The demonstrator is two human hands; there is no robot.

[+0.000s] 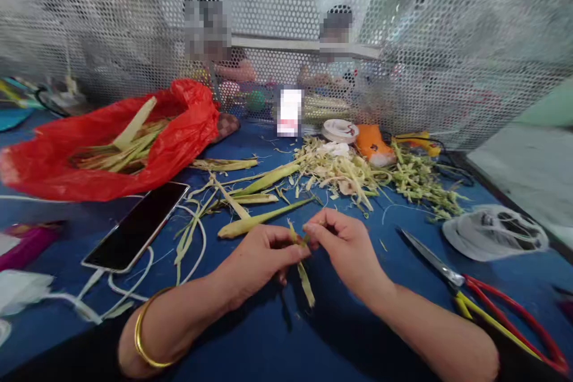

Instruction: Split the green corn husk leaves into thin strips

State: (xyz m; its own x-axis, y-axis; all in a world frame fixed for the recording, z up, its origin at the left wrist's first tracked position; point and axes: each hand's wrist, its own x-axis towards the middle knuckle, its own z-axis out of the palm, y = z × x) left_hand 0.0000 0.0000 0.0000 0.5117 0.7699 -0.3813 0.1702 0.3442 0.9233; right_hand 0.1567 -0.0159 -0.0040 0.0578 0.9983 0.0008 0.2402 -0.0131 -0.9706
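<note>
Between both hands, just above the blue tabletop (340, 322), is a pale green-yellow strip of dried plant leaf (305, 286). My left hand (264, 256) pinches the strip between thumb and fingers, and its lower end hangs below them. At the strip's upper part, my right hand (342, 245) is closed in a pinch with its fingertips touching the left ones; what exactly lies in it is hidden. Long leaf stalks (259, 221) lie just beyond my left hand. A heap of pale peeled shreds (344, 170) is beyond my right hand.
At left, a red plastic bag (188, 113) holds more stalks, near a phone (138, 227) and white cable (201, 250). Red-and-yellow-handled scissors (452, 274) and a white spool (492, 233) lie right. Green trimmings (421, 182) sit behind. Two people are beyond a perforated screen (277, 0).
</note>
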